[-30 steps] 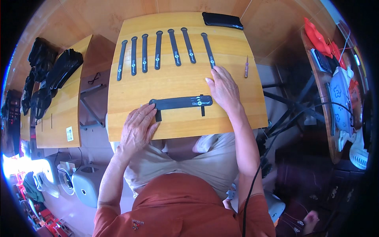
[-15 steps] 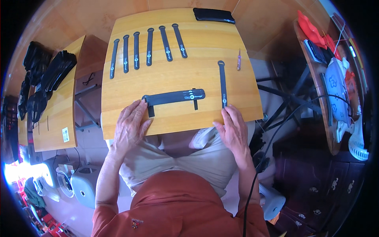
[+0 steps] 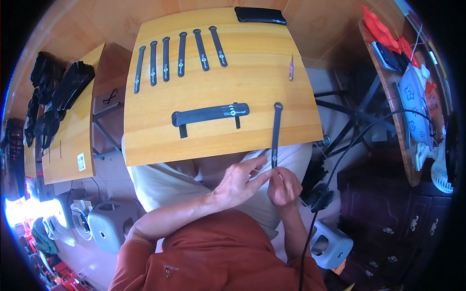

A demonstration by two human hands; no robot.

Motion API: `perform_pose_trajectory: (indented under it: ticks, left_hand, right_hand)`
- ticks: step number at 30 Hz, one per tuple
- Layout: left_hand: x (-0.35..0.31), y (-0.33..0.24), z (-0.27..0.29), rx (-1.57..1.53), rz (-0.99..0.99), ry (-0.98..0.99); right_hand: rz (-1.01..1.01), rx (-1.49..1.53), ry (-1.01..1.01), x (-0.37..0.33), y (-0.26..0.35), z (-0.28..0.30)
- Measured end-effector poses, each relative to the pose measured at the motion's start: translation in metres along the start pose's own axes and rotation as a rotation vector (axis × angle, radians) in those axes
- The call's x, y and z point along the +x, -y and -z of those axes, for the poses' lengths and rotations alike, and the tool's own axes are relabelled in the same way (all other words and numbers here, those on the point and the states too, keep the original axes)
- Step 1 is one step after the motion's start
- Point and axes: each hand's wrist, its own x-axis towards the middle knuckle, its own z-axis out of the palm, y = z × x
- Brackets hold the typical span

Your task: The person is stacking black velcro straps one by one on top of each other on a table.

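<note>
Over my lap, just off the table's front edge, my right hand [image 3: 284, 188] is closed on the lower end of a slim black strap [image 3: 276, 133] with a loop at its far end. The strap's far part still lies over the tabletop. My left hand [image 3: 237, 183] reaches across with fingers stretched toward the pinched end; whether its fingertips touch the strap I cannot tell. On the table, left of that strap, lies a wider dark strap [image 3: 206, 116] placed crosswise, with short black tabs sticking out toward me.
Several matching straps [image 3: 181, 54] stand in a row at the far left of the wooden table [image 3: 155, 140]. A black bundle [image 3: 261, 15] lies at the back, a small screwdriver [image 3: 291, 70] at the right. Black bundles [image 3: 73, 85] fill a left side table; a cable [image 3: 335, 172] hangs at right.
My right hand has drawn the slim strap toward me, past the table edge. My left hand has left the wider strap and crossed right, beside my right hand.
</note>
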Motion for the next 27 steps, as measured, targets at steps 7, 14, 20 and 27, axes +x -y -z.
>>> perform_pose_trajectory:
  ticks: [7, 14, 20, 27]
  left_hand:
    - [0.023, 0.000, -0.006, -0.401, 0.187, 0.218]
    - [-0.004, -0.008, 0.051, -0.599, 0.240, -0.198]
    - [-0.030, 0.012, 0.101, -0.565, 0.193, -0.461]
    - [-0.036, 0.019, 0.123, -0.350, 0.148, -0.626]
  right_hand:
    - [-0.002, 0.143, -0.016, -0.027, 0.039, 0.010]
    - [-0.324, 0.556, 0.152, -0.014, 0.026, 0.007]
    - [-0.496, 0.813, 0.133, 0.014, 0.007, -0.007]
    - [-0.564, 0.786, 0.198, 0.061, -0.006, -0.034]
